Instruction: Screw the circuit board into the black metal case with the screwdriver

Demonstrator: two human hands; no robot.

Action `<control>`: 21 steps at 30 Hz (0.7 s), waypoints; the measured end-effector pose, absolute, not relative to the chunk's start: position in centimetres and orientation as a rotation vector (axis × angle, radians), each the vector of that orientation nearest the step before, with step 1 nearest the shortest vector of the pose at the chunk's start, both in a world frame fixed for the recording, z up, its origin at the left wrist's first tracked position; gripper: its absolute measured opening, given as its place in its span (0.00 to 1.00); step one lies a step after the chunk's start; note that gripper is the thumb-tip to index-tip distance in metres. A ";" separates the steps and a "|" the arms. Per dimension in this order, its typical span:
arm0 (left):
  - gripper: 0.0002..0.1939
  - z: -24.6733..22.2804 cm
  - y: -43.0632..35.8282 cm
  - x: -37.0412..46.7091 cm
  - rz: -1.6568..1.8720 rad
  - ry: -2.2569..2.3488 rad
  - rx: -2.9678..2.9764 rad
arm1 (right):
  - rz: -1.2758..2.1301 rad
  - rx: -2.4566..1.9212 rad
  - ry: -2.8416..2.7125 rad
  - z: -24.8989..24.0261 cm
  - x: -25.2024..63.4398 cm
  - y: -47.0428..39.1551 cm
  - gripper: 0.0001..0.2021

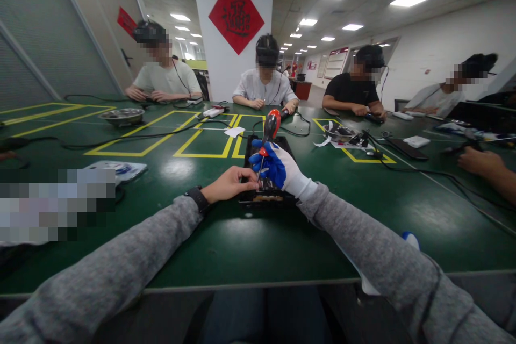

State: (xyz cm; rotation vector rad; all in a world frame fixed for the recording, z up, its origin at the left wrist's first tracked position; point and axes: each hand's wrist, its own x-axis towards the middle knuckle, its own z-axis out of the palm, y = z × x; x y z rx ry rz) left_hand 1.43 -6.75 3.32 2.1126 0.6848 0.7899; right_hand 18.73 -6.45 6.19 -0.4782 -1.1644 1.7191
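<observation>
My right hand [278,166], in a white and blue glove, is wrapped round a screwdriver [271,126] with a red and black handle. The screwdriver stands nearly upright, its shaft pointing down at a black device [266,199] on the green table [250,247]. My bare left hand [234,184], a black band at its wrist, rests at the device's left side. Its thumb and index finger come together near the screwdriver's tip. Whatever lies between those fingertips is too small to make out.
Several people sit across the table. Metal bowls [122,116] [339,131] stand at the left and right. Black cables, a white power strip [213,112], a paper scrap [234,132] and a black flat object [407,148] lie about. Another person's hand [481,164] is at the right.
</observation>
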 end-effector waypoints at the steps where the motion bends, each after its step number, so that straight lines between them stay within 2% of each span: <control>1: 0.15 3.3 -6.8 1.4 0.772 0.665 2.117 | 1.728 -0.472 -1.161 6.2 18.7 -6.5 0.14; 14: 0.15 3.7 -6.9 1.7 0.784 0.714 2.084 | 1.650 -0.449 -1.182 6.3 18.7 -6.9 0.14; 21: 0.16 3.4 -6.7 1.2 0.713 0.638 2.054 | 1.779 -0.491 -1.197 6.3 18.8 -6.5 0.15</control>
